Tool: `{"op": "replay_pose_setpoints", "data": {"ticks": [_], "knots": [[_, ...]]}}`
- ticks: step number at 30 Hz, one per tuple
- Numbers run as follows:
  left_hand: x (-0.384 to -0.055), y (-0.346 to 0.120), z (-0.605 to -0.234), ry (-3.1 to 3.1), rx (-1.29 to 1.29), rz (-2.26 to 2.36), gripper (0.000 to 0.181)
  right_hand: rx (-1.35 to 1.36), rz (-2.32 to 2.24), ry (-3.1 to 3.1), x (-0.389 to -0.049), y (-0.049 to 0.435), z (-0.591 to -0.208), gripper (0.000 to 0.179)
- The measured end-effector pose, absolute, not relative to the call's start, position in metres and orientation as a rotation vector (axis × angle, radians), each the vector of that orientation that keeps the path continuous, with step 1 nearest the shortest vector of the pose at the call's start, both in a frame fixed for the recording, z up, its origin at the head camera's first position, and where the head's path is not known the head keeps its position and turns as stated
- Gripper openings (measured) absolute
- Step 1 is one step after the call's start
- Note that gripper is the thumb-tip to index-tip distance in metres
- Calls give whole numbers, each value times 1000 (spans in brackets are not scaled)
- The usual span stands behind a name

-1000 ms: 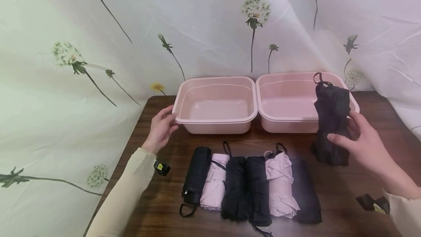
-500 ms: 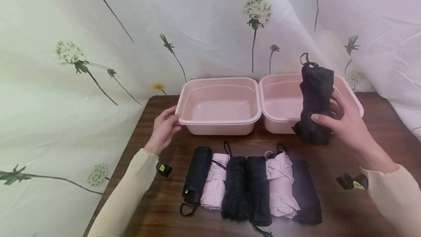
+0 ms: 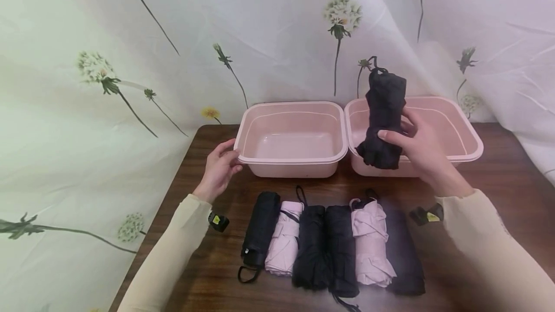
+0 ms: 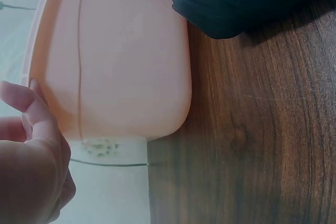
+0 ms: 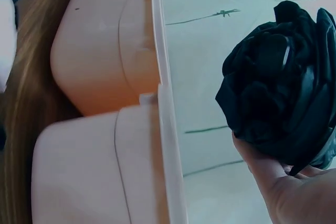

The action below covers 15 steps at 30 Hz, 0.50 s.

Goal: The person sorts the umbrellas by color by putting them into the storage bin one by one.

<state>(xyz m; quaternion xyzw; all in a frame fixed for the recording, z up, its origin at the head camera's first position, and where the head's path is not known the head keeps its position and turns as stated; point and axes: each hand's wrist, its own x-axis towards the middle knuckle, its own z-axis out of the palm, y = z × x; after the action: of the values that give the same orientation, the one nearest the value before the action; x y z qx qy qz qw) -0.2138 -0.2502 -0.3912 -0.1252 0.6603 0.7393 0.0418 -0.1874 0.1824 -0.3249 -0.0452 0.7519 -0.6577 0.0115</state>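
Note:
My right hand [image 3: 427,155] grips a folded black umbrella [image 3: 385,110] by its lower half, thumb across the near side. The umbrella stands nearly upright over the left part of the right pink basin [image 3: 433,110], its wrist loop at the top. In the right wrist view, the gathered end of the umbrella [image 5: 273,87] faces the camera, above the basin rims. With thumb and fingers, my left hand [image 3: 218,170] holds the left rim of the left pink basin [image 3: 292,170]. The left wrist view shows those fingers [image 4: 39,111] at the rim. The inside of the left basin is bare.
In front of the basins, several folded umbrellas lie side by side on the dark wooden table [image 3: 490,177]: black [image 3: 261,227], pale pink [image 3: 284,242] and dark ones. A flower-print cloth [image 3: 277,37] hangs right behind the basins.
My right hand has carried the black umbrella left and upward, from the right basin's right side to its left part. My left hand stays at the left basin's rim.

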Motion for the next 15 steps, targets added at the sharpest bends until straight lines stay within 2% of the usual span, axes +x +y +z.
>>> {"op": "replay_pose_setpoints", "data": {"ticks": [5,15], "knots": [[-213,-249,-390,2041,-381,2242,47,-105,-1977,2376,-199,165,-326,72],[-212,-251,-390,2054,-379,2223,47,-156,-2143,2180,-215,136,-330,70]]}}
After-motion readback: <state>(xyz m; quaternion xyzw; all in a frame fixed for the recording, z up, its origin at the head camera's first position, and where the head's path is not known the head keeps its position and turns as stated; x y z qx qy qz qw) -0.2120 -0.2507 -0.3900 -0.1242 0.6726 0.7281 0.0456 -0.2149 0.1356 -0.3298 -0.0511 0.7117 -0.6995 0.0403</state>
